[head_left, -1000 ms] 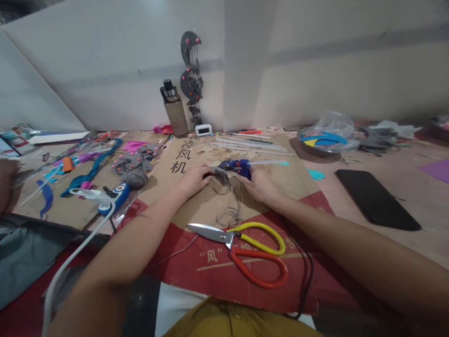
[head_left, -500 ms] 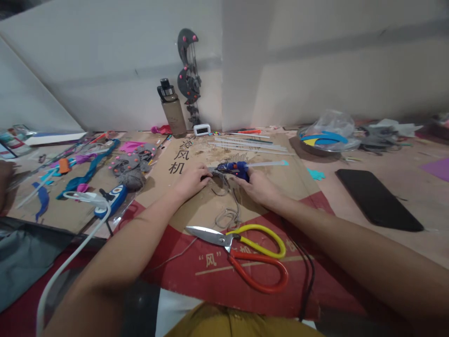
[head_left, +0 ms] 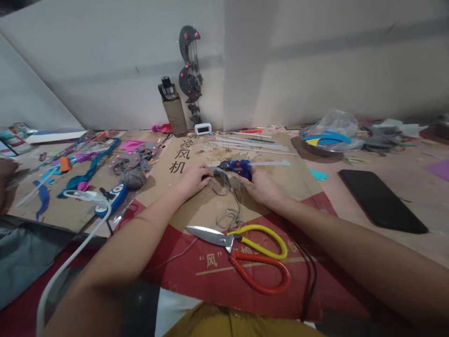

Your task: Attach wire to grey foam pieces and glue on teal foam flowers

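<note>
My right hand (head_left: pixel 261 187) is wrapped round the handle of a blue hot glue gun (head_left: pixel 235 164), which lies low over the cardboard with its nozzle to the left. A clear glue stick (head_left: pixel 270 163) juts out of its back. My left hand (head_left: pixel 194 180) pinches a small grey yarn piece (head_left: pixel 218 172) close to the nozzle; the fingers hide part of it. Grey yarn (head_left: pixel 229 217) trails down from it in loose loops. Nearer to me lie scissors (head_left: pixel 228 241) with one yellow and one red handle, their blades slightly apart.
Several glue sticks (head_left: pixel 252 146) lie behind the glue gun. A bottle (head_left: pixel 174 112) and a small white clock (head_left: pixel 202 129) stand by the wall. A black phone (head_left: pixel 380 201) and a bowl (head_left: pixel 326 147) are at right. A blue power strip (head_left: pixel 114 201) and another person's hand (head_left: pixel 7 175) are at left.
The view has shifted very slightly. Both hands, the glue gun and the yarn piece stay in nearly the same place.
</note>
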Motion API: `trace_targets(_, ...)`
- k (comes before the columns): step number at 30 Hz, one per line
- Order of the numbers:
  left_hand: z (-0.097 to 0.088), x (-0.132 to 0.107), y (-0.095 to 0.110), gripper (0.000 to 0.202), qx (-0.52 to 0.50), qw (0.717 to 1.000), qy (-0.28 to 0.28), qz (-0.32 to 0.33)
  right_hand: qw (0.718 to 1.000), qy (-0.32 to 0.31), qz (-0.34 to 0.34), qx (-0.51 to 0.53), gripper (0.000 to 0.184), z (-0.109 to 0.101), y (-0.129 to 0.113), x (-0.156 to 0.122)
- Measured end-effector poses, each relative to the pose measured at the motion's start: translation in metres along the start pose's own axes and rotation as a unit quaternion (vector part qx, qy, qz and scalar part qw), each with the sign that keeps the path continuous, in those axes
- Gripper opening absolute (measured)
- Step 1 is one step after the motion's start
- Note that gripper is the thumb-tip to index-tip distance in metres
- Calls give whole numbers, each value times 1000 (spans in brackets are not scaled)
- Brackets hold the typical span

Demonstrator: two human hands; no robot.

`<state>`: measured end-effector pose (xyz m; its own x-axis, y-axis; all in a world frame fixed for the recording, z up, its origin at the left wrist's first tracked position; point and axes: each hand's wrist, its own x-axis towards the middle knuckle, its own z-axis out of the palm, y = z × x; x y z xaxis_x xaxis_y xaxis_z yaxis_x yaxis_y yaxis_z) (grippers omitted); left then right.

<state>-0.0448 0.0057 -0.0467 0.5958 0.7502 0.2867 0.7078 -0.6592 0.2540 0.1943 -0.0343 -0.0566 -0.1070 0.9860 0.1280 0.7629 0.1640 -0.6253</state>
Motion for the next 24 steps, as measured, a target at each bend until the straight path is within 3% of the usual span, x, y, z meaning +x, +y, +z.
trace_targets(6,-1,1,2,20,-5,1000,-8,-6,998,-26,-9,-63,41,-3,-4,0)
trace_targets(24,-1,1,2,20,1,1000,-13,-6,997,-21,-14,-77,35,-4,-6,-2)
